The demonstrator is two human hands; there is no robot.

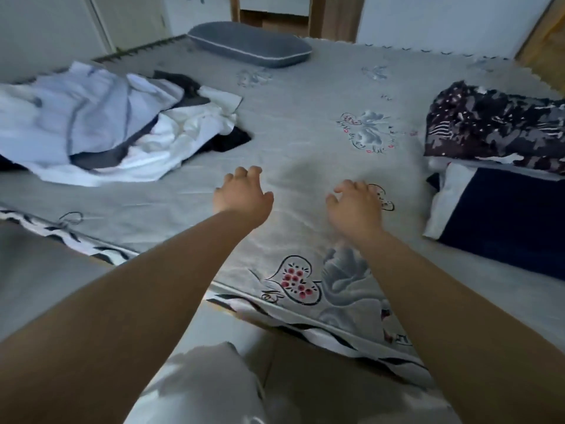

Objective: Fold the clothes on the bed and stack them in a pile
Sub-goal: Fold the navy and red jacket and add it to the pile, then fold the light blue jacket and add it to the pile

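A loose heap of unfolded clothes (101,127), pale blue, white and dark pieces mixed, lies on the left of the bed (305,123). On the right side sits a stack of folded clothes: a dark patterned garment (495,127) above a navy and white one (504,215). My left hand (243,194) and my right hand (356,206) reach out over the grey bedspread between the heap and the stack. Both hold nothing, fingers loosely curled, palms down.
A grey pillow (249,44) lies at the head of the bed. The bed's near edge (305,325) runs diagonally below my forearms, with floor and my leg beneath. Wooden furniture and white walls stand behind the bed.
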